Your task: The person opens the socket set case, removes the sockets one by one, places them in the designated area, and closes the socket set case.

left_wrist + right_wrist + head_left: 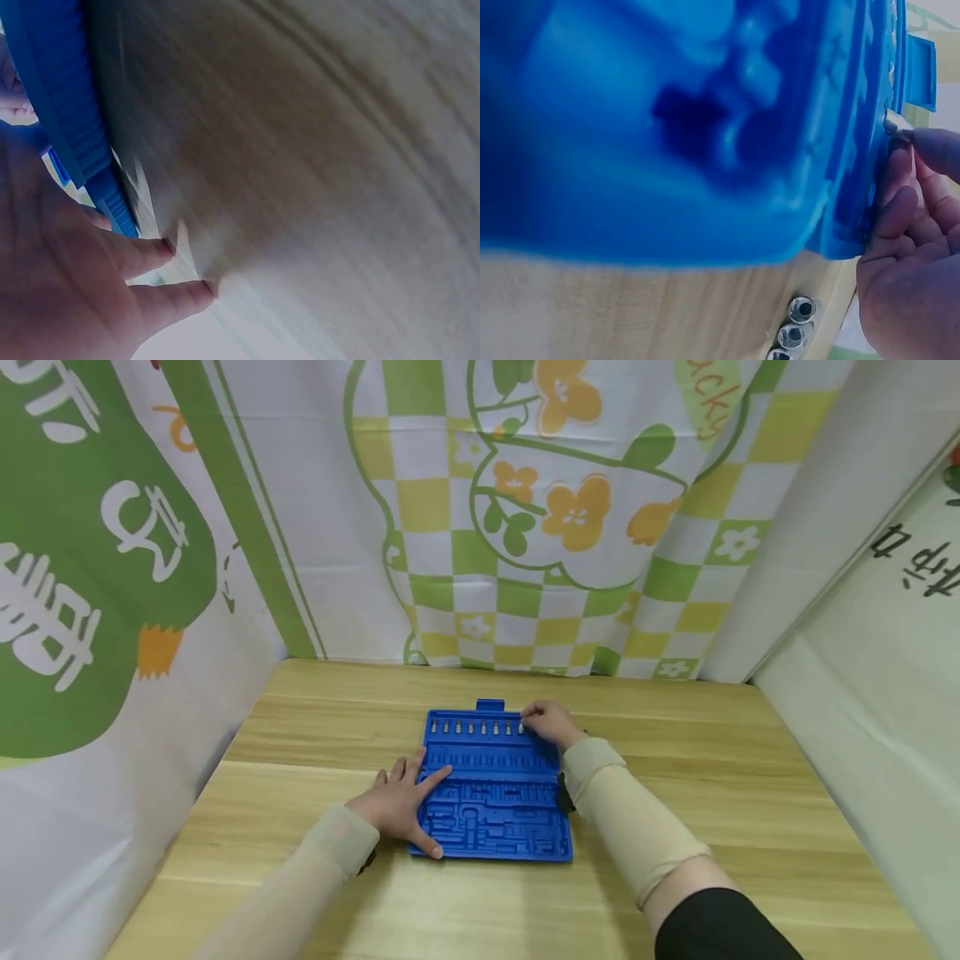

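Note:
An open blue plastic tool case (495, 818) lies on the table, with a row of several small silver sockets (471, 727) standing in its far half. My right hand (553, 723) pinches another small metal socket (895, 122) between thumb and fingers at the right end of that row. Along the case's left side rests my left hand (397, 802), fingers spread wide. Its thumb and index finger lie over the case's edge, while other fingertips touch the tabletop in the left wrist view. The case's near half has moulded, unfilled recesses.
In the right wrist view, several loose sockets (802, 309) stand on the wooden table (315, 718) beside the case; in the head view they are not visible. A patterned curtain (525, 568) hangs behind the table's far edge. A blue latch (491, 703) sticks out from the case's far side.

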Available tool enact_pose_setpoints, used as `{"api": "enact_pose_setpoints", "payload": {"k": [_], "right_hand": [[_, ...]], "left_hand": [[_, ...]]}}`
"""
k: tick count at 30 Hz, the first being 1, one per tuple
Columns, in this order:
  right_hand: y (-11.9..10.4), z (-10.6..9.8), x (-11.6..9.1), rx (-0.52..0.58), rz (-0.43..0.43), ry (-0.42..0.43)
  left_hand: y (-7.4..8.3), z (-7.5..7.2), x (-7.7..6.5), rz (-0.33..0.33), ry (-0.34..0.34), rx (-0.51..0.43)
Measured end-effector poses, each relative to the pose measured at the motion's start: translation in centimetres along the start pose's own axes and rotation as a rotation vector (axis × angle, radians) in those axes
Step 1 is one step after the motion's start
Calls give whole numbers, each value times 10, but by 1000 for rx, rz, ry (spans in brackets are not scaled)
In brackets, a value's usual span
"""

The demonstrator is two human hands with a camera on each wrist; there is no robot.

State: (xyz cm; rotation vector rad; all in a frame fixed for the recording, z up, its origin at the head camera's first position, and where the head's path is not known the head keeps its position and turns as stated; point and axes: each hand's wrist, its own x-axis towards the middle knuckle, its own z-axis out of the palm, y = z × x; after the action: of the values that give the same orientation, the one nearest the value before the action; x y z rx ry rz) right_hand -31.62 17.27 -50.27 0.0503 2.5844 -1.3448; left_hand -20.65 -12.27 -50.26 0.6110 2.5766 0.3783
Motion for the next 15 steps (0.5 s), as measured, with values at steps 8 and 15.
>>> {"api": "enact_pose_setpoints", "payload": {"k": [8,15], "right_hand": [[5,-6,2,305,66,58],[12,-32,0,301,40,16]], "left_hand": [[-2,-3,-2,6,-3,4],[-3,-2,0,0,-6,8]]}}
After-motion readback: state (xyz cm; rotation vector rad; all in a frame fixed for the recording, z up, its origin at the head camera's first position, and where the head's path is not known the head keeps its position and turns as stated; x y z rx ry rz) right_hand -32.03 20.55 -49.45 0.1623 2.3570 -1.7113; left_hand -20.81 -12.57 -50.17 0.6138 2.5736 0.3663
